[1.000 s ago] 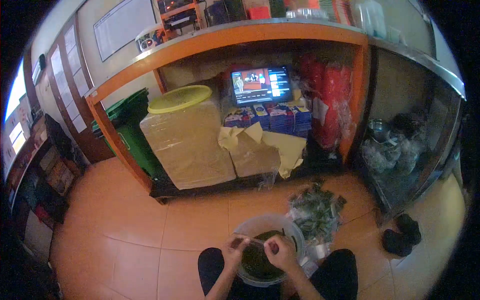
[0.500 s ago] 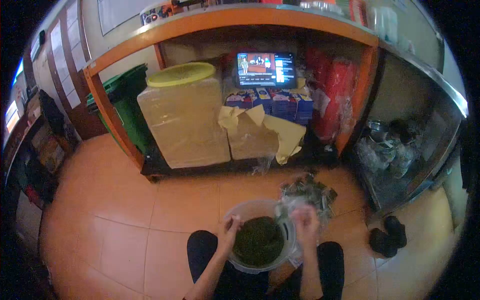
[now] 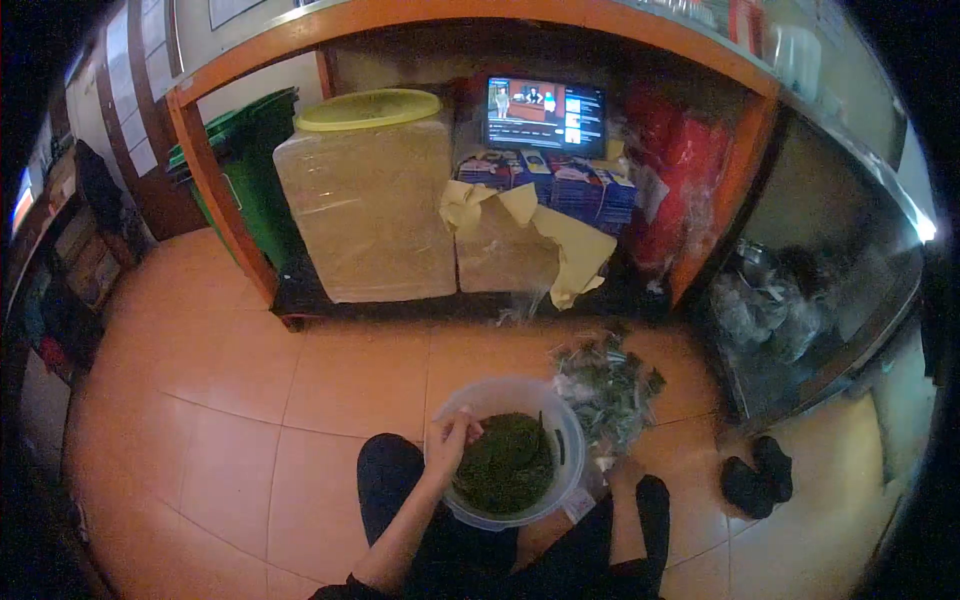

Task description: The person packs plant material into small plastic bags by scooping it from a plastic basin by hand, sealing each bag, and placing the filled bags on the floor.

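A translucent plastic tub (image 3: 572, 420) sits between my knees, holding a heap of dark green shredded or ground leafy stuff (image 3: 505, 465). My left hand (image 3: 455, 440) is over the tub's left side, its fingers curled together; what they hold, if anything, is too small to make out. To the right of the tub, my right hand (image 3: 624, 474) is low beside my knee, near clear plastic wrapping; its fingers are dark and unclear. Just beyond it lies a pile of small clear plastic packets (image 3: 610, 390) with green contents on the floor.
A wooden shelf unit (image 3: 270, 45) stands ahead, with a wrapped carton (image 3: 370, 215), a yellow lid (image 3: 370, 108), a lit tablet (image 3: 546, 115) and torn brown paper (image 3: 570, 245). A green bin (image 3: 245, 170) is at left. Dark shoes (image 3: 758, 478) lie at right beside a low rack (image 3: 735, 375).
My right hand has dropped from above the tub's right rim to beside my right knee. My left hand stays over the tub's left side. The view has shifted slightly.
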A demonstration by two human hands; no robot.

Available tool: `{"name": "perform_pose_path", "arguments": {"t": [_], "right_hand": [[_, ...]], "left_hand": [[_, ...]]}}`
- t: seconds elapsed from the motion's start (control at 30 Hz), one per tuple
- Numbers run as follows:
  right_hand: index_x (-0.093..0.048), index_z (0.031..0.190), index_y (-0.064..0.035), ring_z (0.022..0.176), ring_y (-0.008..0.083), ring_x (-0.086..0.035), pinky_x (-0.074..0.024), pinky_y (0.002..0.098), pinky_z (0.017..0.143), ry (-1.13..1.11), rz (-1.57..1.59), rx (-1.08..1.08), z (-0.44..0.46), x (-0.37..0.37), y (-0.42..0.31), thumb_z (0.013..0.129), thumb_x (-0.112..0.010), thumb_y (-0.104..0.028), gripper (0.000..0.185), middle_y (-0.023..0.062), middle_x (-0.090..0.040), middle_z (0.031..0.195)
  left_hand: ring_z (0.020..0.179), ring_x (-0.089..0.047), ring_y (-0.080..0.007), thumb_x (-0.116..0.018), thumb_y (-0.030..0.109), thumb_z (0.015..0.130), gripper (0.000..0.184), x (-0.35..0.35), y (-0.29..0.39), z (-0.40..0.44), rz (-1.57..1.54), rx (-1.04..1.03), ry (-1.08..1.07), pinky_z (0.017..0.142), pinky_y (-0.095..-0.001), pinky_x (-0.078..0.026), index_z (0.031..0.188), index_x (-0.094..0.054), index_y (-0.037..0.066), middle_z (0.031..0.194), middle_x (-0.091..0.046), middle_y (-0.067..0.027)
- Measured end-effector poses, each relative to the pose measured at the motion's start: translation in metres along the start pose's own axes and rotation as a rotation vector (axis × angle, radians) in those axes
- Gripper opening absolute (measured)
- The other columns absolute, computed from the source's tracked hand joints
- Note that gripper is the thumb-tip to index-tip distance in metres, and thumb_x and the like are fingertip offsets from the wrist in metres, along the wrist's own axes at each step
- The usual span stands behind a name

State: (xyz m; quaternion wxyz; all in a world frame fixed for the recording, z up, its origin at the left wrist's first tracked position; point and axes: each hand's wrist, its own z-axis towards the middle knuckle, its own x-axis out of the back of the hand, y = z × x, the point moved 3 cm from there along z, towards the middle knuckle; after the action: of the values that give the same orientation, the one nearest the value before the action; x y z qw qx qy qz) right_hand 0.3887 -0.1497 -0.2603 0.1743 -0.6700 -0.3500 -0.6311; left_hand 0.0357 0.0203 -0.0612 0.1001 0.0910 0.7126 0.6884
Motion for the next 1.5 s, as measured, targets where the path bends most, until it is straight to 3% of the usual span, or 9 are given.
{"name": "perform_pose_path", "arguments": {"t": [0.1,0.4,0.7,0.93,1.03,1.13,1.2,1.4,1.5], "right_hand": [[-0.068,0.092,-0.0053,0.097,0.0338,-0.062,-0.0495,0.0439,0.082,-0.144,0.077,-0.058,0.003,0.005,0.004,0.070,-0.068,-0.029,0.032,0.0179,-0.066,0.101],[-0.067,0.083,-0.0030,0.079,0.0358,-0.065,-0.0528,0.0475,0.067,0.303,0.331,0.181,-0.031,0.055,0.000,0.069,-0.066,-0.026,0.027,0.0169,-0.066,0.087],[-0.069,0.086,-0.0048,0.077,0.0376,-0.065,-0.0525,0.0475,0.070,0.045,0.256,0.043,-0.006,0.027,0.003,0.067,-0.066,-0.023,0.027,0.0163,-0.066,0.082],[-0.066,0.084,-0.0061,0.070,0.0300,-0.065,-0.0524,0.0444,0.062,0.403,0.274,0.038,-0.003,0.014,0.008,0.069,-0.066,-0.020,0.021,0.0123,-0.066,0.078],[-0.066,0.081,-0.0052,0.071,0.0316,-0.065,-0.0522,0.0448,0.063,0.338,0.254,-0.054,-0.007,0.026,0.009,0.070,-0.065,-0.020,0.018,0.0139,-0.066,0.078],[-0.067,0.078,-0.0045,0.075,0.0337,-0.065,-0.0519,0.0451,0.065,0.401,0.315,-0.029,-0.058,0.137,0.002,0.073,-0.065,-0.022,0.018,0.0159,-0.066,0.080],[-0.067,0.079,-0.0029,0.079,0.0344,-0.066,-0.0513,0.0442,0.068,0.240,0.380,-0.109,-0.059,0.151,0.009,0.075,-0.066,-0.026,0.023,0.0171,-0.067,0.082],[-0.068,0.082,-0.0067,0.070,0.0295,-0.064,-0.0502,0.0387,0.065,0.131,0.910,0.523,-0.137,0.303,-0.038,0.077,-0.068,-0.022,0.016,0.0123,-0.066,0.080],[-0.065,0.083,-0.0034,0.061,0.0154,-0.055,-0.0439,0.0294,0.057,0.105,1.143,0.702,-0.140,0.307,-0.058,0.077,-0.071,-0.013,0.013,0.0070,-0.062,0.073]], "left_hand": [[0.059,-0.052,-0.0093,-0.046,0.031,0.097,0.044,-0.001,-0.005,0.002,-0.018,-0.038,-0.001,0.056,-0.0250,-0.041,0.068,-0.062,0.002,0.063,-0.059,-0.0024],[0.060,-0.056,-0.0108,-0.048,0.029,0.096,0.042,-0.001,-0.005,0.001,-0.018,-0.037,0.008,0.059,-0.0262,-0.045,0.071,-0.064,0.000,0.065,-0.063,-0.0042],[0.063,-0.057,-0.0115,-0.047,0.031,0.096,0.044,-0.002,0.000,0.000,0.001,-0.036,-0.019,0.062,-0.0268,-0.046,0.070,-0.064,0.000,0.066,-0.063,-0.0045],[0.064,-0.058,-0.0120,-0.046,0.032,0.097,0.046,-0.003,0.004,-0.003,0.072,0.037,-0.010,0.063,-0.0270,-0.046,0.069,-0.064,0.000,0.067,-0.064,-0.0046],[0.064,-0.057,-0.0124,-0.049,0.033,0.095,0.043,-0.001,-0.009,0.001,0.126,-0.027,-0.015,0.064,-0.0266,-0.046,0.074,-0.065,0.000,0.067,-0.063,-0.0044],[0.061,-0.055,-0.0131,-0.054,0.030,0.093,0.033,-0.008,0.004,-0.003,0.027,-0.159,-0.037,0.062,-0.0271,-0.045,0.086,-0.066,0.001,0.064,-0.059,-0.0040],[0.057,-0.053,-0.0142,-0.058,0.025,0.090,0.029,-0.019,0.024,-0.013,0.413,-0.463,-0.171,0.059,-0.0293,-0.044,0.110,-0.060,0.004,0.061,-0.054,-0.0049],[0.056,-0.051,-0.0166,-0.058,0.020,0.091,0.048,-0.076,0.070,-0.053,0.255,-0.250,-0.643,0.060,-0.0328,-0.045,0.134,-0.041,0.011,0.061,-0.053,-0.0072],[0.067,-0.055,-0.0126,-0.057,0.019,0.092,0.026,-0.076,0.066,-0.045,0.195,-0.344,-0.549,0.064,-0.0294,-0.046,0.115,-0.053,0.007,0.073,-0.058,-0.0054]]}}
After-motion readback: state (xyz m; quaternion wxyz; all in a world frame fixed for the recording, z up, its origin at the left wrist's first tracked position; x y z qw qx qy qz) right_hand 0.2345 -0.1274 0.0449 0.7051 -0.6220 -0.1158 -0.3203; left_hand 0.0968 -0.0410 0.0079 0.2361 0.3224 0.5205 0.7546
